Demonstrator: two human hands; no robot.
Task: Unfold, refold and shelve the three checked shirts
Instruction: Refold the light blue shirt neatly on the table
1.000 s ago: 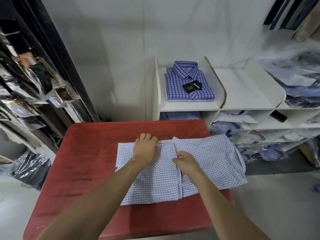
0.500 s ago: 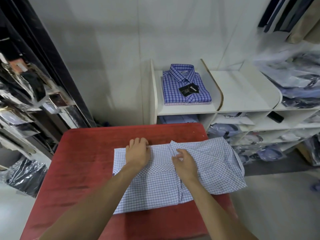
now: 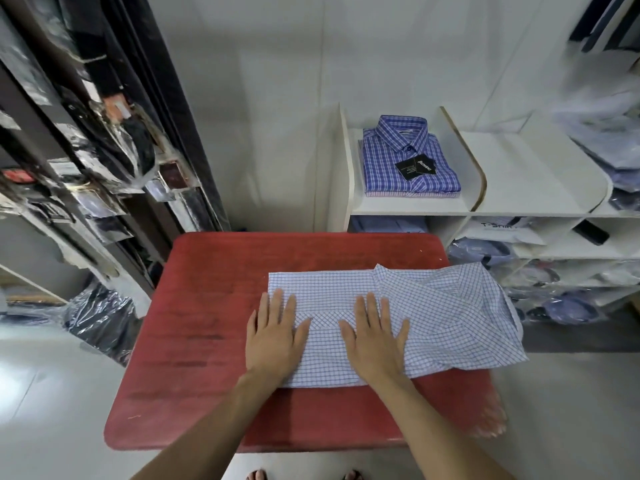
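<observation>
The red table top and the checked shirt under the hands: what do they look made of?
Red table top: seemingly a napped, velvet-like covering, matte, with darker brushed streaks. Checked shirt: thin woven cloth, probably cotton or a blend, matte, creasing softly where folded.

The shirt [image 3: 433, 306] spread across the right half of the table is white with a fine blue grid check. The table [image 3: 207, 323] is red, worn paler at its front right corner. Beyond its far edge, the folded shirt [image 3: 408, 157] on the white shelf [image 3: 519, 174] is a deeper blue with white and darker blue checks, and carries a black tag [image 3: 415, 166] with white lettering. The shelf's dividers show tan edges.
</observation>
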